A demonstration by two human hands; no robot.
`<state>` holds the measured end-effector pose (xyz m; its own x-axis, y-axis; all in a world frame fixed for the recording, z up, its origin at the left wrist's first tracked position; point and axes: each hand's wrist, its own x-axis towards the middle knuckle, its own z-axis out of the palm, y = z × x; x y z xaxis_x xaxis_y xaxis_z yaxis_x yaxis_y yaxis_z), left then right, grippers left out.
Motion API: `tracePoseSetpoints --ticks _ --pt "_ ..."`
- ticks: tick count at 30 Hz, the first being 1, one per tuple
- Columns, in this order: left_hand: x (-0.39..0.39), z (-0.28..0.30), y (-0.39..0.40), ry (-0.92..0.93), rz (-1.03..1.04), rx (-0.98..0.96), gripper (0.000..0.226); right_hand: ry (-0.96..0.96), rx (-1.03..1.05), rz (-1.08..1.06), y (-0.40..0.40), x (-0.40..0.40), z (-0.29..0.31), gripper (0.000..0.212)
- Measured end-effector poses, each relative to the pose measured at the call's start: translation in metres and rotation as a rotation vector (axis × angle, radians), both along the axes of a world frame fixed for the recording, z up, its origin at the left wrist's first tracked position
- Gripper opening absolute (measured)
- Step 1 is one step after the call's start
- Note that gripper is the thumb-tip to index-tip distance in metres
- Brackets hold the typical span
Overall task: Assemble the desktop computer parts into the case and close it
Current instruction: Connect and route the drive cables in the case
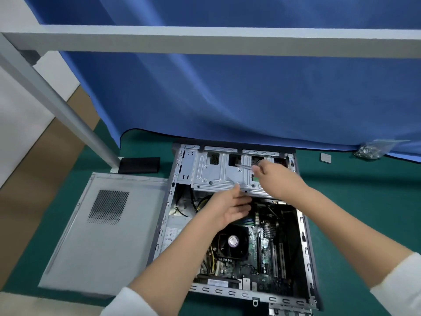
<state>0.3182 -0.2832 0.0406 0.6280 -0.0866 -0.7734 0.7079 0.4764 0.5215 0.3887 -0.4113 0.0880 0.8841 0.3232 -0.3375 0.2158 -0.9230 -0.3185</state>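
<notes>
A green-covered bench [355, 201] backed by a hanging blue cloth [227, 99] carries an open grey metal computer case [303, 224], its grey vented side panel [102, 233] lying flat just left. The left hand [230, 207], fingers straight, hovers at the silver drive cage [218, 172]; the right hand [273, 176] seems to pinch a thin, blurred tool over the cage.

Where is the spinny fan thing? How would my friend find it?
Start at the open computer case on the green mat. Look inside, just below the left hand: the fan is the black square frame with a round shiny sticker at its centre, unlike the green board around it.
</notes>
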Motion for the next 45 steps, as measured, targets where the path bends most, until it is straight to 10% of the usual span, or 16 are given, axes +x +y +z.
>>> tracePoseSetpoints --ticks 7,15,22,30,38,45 --pt "-0.014 0.035 0.053 -0.289 0.161 0.170 0.027 0.247 0.412 0.212 0.042 -0.038 -0.010 0.025" --pt "-0.038 0.018 0.174 -0.180 0.386 0.537 0.030 0.039 0.019 0.178 0.055 -0.017 -0.046 0.034" --pt "-0.082 -0.081 0.230 0.159 -0.627 1.187 0.036 0.057 -0.018 0.164 0.050 -0.011 -0.076 0.019" --pt "-0.077 -0.124 0.207 0.172 -0.855 1.352 0.037 -0.049 -0.035 0.143 0.047 -0.018 -0.085 0.016" --pt "-0.079 -0.115 0.209 0.135 -0.726 1.364 0.036 0.007 0.092 0.085 0.048 -0.020 -0.084 0.012" --pt "-0.082 -0.055 0.169 -0.428 -0.209 1.375 0.021 -0.302 0.154 0.289 0.030 -0.066 -0.081 0.023"
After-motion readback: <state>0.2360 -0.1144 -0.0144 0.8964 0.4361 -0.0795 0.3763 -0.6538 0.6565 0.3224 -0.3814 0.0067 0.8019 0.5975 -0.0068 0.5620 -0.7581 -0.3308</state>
